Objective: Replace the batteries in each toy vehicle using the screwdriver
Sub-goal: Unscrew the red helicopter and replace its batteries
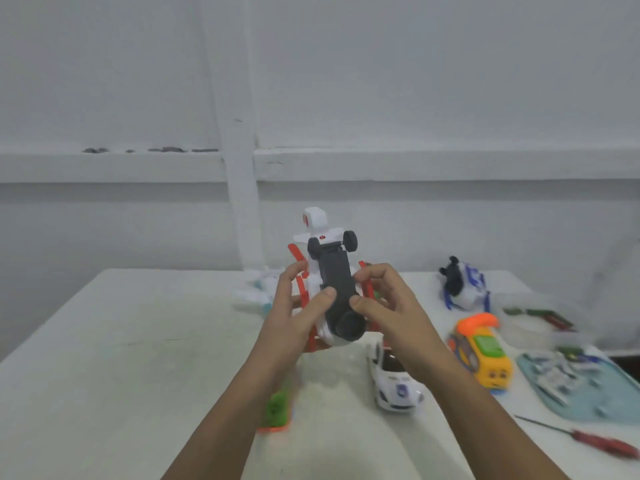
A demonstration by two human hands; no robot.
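A white toy aeroplane [317,233] with red trim is held up above the table, belly toward me, its dark grey underside plate and black wheels showing. My left hand [298,306] grips its left side, thumb pressed on the grey plate. My right hand [388,303] grips its right side, thumb beside the large black wheel at the lower end. A red-handled screwdriver [595,441] lies on the table at the far right, away from both hands.
On the white table [121,358] stand a white toy car [394,386], a yellow toy bus [485,355], a green and orange toy [277,410] under my left forearm, and a black and white toy [462,284]. A blue tray [620,407] holds several small parts.
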